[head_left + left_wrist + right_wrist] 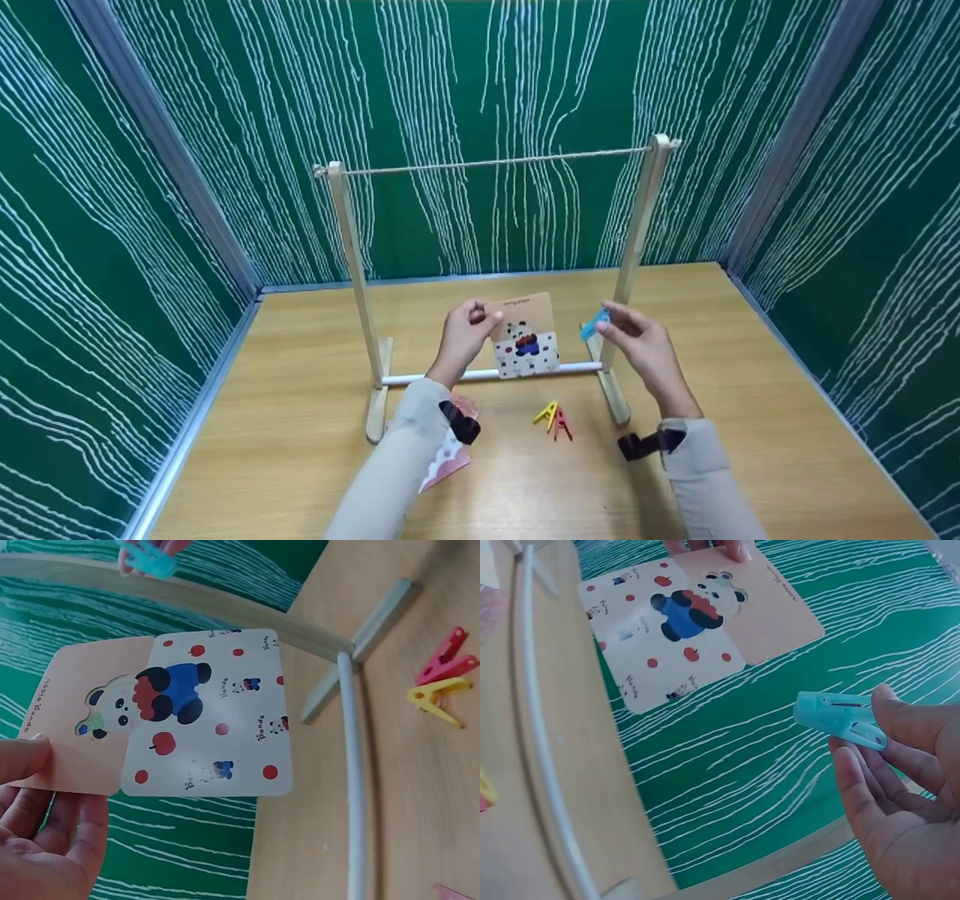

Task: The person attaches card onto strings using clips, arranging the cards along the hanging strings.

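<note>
My left hand point(466, 339) pinches the upper left corner of a panda card point(525, 336), peach above and white with red dots below. In the left wrist view the thumb lies on the peach part of the card point(202, 712). To the right, my right hand point(646, 349) holds a light blue clothespin point(595, 324) between thumb and fingers. The right wrist view shows the clothespin point(840, 716) apart from the card, its jaws pointing toward it. A string point(495, 163) runs above and beyond both hands.
The wooden posts point(351, 262) point(641, 225) hold the string, with a white rod point(480, 374) low between them. On the table point(300, 480) lie a yellow clothespin point(547, 412), a red clothespin point(561, 424) and pink patterned pieces point(450, 457), partly behind the left forearm.
</note>
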Demonstrator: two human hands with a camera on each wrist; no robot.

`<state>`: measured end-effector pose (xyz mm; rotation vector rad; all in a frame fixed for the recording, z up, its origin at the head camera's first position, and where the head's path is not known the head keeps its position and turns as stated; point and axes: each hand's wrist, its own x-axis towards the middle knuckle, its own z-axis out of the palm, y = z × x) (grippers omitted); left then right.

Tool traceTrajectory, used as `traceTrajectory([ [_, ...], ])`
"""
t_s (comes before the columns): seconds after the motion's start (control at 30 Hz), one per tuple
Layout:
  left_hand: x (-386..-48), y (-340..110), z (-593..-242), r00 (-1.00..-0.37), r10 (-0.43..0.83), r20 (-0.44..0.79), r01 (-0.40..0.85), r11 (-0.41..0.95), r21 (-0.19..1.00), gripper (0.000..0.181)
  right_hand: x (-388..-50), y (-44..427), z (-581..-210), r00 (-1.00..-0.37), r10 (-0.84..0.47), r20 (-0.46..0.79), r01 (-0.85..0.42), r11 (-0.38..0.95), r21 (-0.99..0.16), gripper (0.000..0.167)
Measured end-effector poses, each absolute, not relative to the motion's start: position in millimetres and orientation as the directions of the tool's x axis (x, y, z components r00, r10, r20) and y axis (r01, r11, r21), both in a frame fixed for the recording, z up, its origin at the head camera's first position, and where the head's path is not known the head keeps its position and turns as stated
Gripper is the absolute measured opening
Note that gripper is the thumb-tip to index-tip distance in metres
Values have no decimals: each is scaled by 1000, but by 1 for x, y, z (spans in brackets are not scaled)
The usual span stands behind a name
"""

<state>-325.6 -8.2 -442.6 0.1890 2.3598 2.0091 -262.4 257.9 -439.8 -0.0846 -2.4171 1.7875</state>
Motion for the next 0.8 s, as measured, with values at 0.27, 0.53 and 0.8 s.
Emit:
traceTrajectory([
  [0.27, -331, 4, -417, -982, 103, 158, 171, 137, 976, 17, -270, 258, -404, -975, 121, 184, -145, 280, -949, 58],
  [0.53, -335, 14, -398, -981, 92, 174, 183, 102, 978, 19, -277, 254, -378, -954, 133, 270, -225, 280, -933, 55],
  [0.8, -341, 25, -378, -973, 90, 214, 221, 68, 973, 18, -281, 253, -358, -928, 115, 353, -313, 271, -910, 51],
])
